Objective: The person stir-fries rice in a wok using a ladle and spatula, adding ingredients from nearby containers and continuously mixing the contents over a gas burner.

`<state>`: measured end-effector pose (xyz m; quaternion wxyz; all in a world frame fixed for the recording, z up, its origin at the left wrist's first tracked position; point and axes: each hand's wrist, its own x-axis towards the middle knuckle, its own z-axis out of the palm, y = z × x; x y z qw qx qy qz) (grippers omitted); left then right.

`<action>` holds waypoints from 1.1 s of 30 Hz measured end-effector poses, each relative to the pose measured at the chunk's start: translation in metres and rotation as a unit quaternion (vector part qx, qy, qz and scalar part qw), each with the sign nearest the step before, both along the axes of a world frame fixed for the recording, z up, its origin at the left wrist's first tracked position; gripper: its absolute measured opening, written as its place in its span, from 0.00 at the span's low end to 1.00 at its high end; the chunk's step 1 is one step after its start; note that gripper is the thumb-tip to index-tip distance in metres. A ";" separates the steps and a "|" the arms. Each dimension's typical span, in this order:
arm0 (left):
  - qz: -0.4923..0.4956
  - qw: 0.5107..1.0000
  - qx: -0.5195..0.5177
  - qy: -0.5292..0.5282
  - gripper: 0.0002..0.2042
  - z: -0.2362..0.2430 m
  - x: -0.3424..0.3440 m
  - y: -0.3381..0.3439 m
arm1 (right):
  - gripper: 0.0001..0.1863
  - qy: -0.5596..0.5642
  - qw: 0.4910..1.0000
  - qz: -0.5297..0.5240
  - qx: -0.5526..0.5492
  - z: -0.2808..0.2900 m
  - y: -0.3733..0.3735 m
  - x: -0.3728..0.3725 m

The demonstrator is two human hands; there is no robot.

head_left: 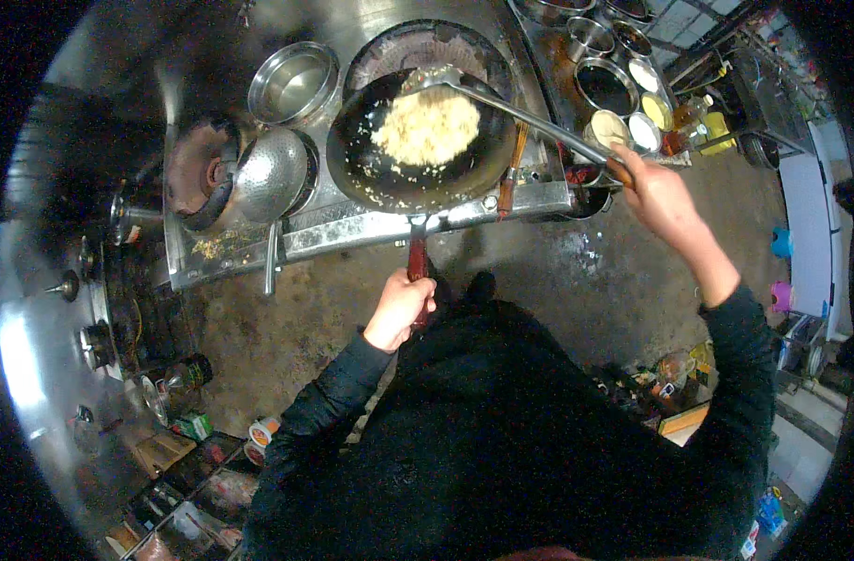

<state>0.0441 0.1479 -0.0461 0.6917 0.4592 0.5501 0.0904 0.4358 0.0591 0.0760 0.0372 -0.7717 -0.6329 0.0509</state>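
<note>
Your left hand (pixel 401 307), at lower centre, was clenched round the wok (pixel 419 140) handle while your right hand (pixel 653 192) gripped the ladle (pixel 502 98) over the fried rice (pixel 427 126), upper centre — mid-stir, probably; next needs steady tossing.

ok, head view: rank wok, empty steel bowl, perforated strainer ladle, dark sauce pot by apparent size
1. Black wok, clearly largest.
2–3. Empty steel bowl and perforated strainer ladle: their bowls look about alike, so unranked; fisheye bending adds doubt.
4. Dark sauce pot, smallest, though it sits farther toward the rim.
</note>
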 end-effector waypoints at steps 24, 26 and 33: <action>0.006 0.997 -0.027 -0.074 0.04 -0.017 0.011 -0.015 | 0.27 0.141 0.990 -0.005 -0.025 -0.025 -0.091 -0.023; 0.010 0.999 -0.012 -0.029 0.05 -0.001 0.003 -0.015 | 0.29 0.195 0.981 -0.011 0.018 -0.020 -0.092 -0.020; -0.058 0.962 0.267 0.009 0.12 -0.053 0.071 0.063 | 0.26 0.336 0.937 -0.024 0.089 -0.040 -0.071 -0.033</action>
